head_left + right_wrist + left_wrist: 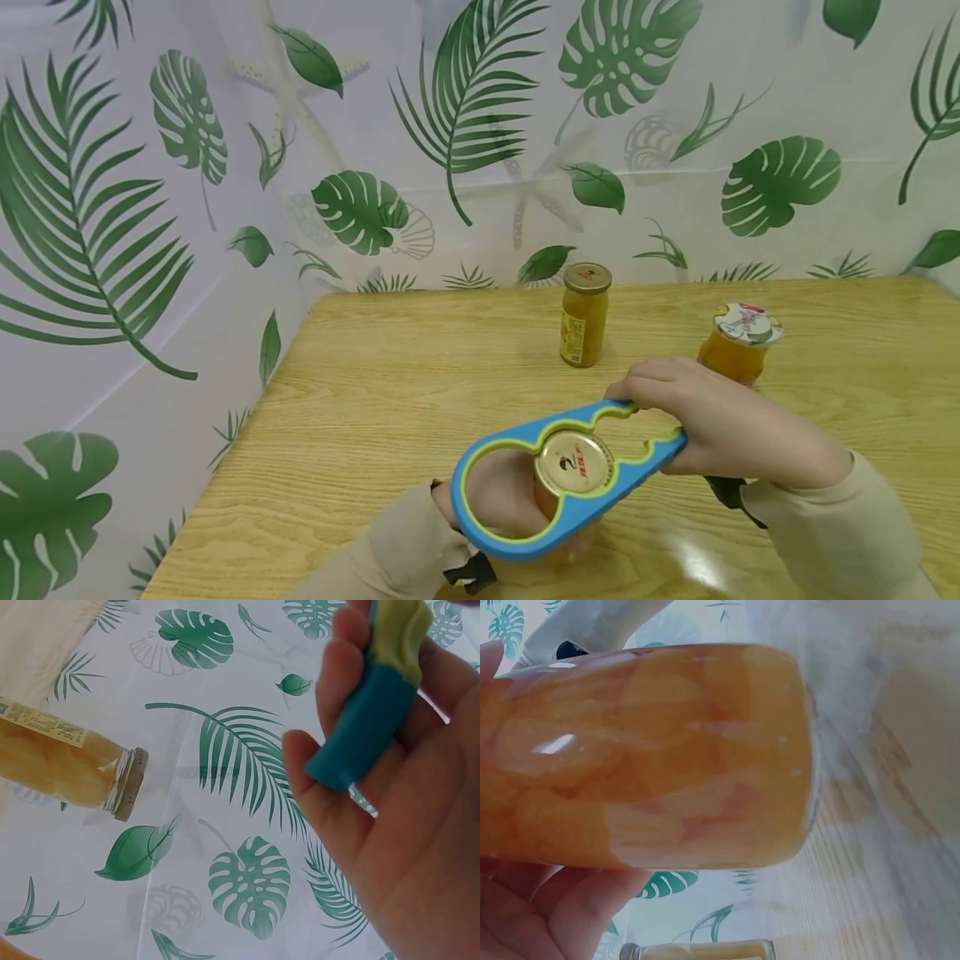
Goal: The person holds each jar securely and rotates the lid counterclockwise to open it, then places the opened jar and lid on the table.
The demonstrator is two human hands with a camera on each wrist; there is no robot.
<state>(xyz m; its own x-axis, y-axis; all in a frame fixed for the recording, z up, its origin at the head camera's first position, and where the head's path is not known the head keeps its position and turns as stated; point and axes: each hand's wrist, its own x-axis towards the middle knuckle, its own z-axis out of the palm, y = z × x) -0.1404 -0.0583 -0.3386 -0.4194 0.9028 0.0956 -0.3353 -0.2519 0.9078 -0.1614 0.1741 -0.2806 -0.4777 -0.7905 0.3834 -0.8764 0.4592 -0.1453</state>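
Note:
A blue jar opener [543, 425] with a yellow-green scalloped inner edge lies around the gold lid [573, 463] of a glass jar. My right hand [712, 425] grips the opener's narrow end; the right wrist view shows fingers curled round the blue-green handle [364, 724]. Below the opener my left hand [504, 492] holds the jar, partly seen through the largest ring. In the left wrist view, that jar [667, 757] is full of orange fruit pieces, and the left fingers [592, 907] wrap it near one end.
A tall jar [585, 321] with a gold lid and yellow label stands toward the back of the wooden table [390, 375]. Behind my right hand is a squat jar [731, 354] of orange fruit with a patterned white lid. A leaf-print cloth [480, 167] hangs behind the table.

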